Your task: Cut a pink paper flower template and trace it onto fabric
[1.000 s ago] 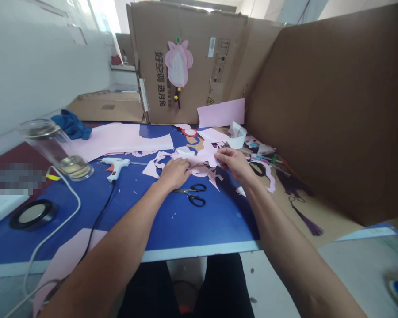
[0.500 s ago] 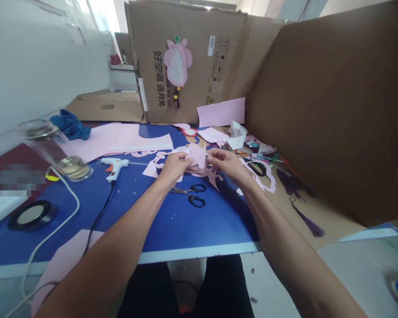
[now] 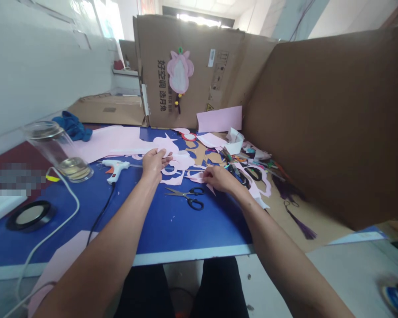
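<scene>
My left hand (image 3: 155, 164) is over the left side of a heap of pink scraps (image 3: 182, 160), its thumb and fingers closed on a pink paper piece. On the heap's right side my right hand (image 3: 217, 178) pinches the end of a small pink scrap (image 3: 195, 177). Black-handled scissors (image 3: 187, 194) lie with blades apart on the blue table (image 3: 172, 232), just in front of the scraps. A white glue gun (image 3: 116, 169) rests left of my left hand.
A glass jar (image 3: 58, 150), black tape roll (image 3: 31, 215) and white cable (image 3: 76, 198) are on the left. Cardboard panels (image 3: 199, 66) stand behind and right, one bearing a pink decoration (image 3: 180, 73). A purple tassel (image 3: 301, 225) lies at right.
My hands have moved apart; the small pink shape held between them is no longer there. My left hand went left, and my right hand lowered to the scraps. The view has tilted slightly up.
</scene>
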`<act>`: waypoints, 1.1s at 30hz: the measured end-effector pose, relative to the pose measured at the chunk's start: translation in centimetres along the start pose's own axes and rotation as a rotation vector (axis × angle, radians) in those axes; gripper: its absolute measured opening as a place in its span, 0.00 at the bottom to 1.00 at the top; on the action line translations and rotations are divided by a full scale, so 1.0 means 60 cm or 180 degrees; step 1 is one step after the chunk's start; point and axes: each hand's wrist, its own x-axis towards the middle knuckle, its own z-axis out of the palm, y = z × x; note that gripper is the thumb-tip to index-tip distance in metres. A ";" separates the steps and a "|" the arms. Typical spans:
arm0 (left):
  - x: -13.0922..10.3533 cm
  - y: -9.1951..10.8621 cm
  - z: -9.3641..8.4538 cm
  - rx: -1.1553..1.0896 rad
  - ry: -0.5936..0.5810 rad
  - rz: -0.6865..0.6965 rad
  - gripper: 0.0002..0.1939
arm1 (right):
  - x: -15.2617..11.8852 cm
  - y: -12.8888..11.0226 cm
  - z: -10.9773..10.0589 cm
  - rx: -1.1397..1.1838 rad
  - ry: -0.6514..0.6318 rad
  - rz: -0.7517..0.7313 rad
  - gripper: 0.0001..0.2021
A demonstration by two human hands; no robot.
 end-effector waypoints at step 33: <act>-0.053 -0.042 0.037 0.1832 -0.1713 0.0305 0.10 | 0.096 0.198 -0.184 -0.1616 0.0666 0.1148 0.19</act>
